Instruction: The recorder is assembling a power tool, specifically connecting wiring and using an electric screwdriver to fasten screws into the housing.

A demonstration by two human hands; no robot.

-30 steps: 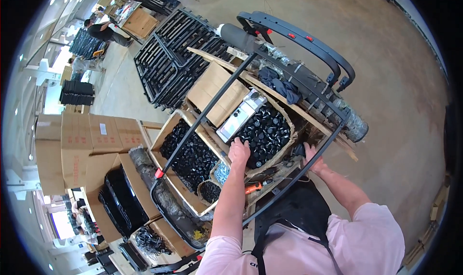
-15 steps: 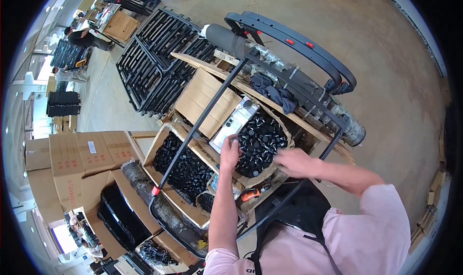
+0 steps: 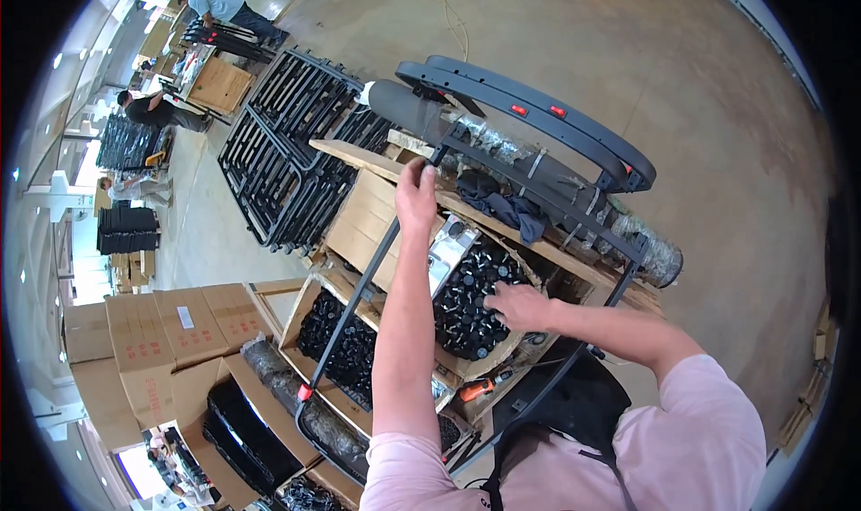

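My left hand [image 3: 415,199] is closed round the upper part of a tube of the dark metal frame [image 3: 369,251], which stands across the boxes. My right hand [image 3: 525,307] reaches into a carton of black round-headed screw feet [image 3: 471,327]. Its fingers are bent together at the pile, and whatever is between them is hidden. At the carton's far left edge lies a silvery flat box [image 3: 448,253], partly covered by my left forearm. A second carton of black parts [image 3: 336,332] sits to the left, behind the frame's tube.
An orange-handled tool [image 3: 480,387] lies near my apron. Wrapped rolls [image 3: 404,106] and a curved black rail with red pieces [image 3: 538,108] lie beyond the boxes. Stacked black frames [image 3: 287,148] stand far left, cartons [image 3: 179,332] nearer left. Several people work in the background.
My left hand has left the silvery box and moved up and away to the frame's tube. My right hand has moved left, onto the pile of screw feet.
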